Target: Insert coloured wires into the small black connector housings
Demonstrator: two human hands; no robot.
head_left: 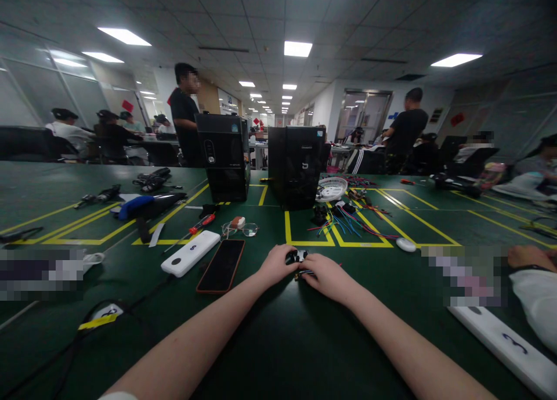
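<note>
Part (300, 255), small, black and silver, is gripped between left hand (277, 265) and right hand (326, 275), fingers of both curled in on it, at the table (274, 353); thin wires (300, 276) show beneath the right fingertips. Phone (221, 266) lies left of the hands, a white case (198, 251) just beside it.

This looked like an office workshop — computer boxes (300, 168), wires (347, 219) and a screwdriver (201, 224) sat on a green bench (278, 353), under bright ceiling lights (298, 49).
</note>
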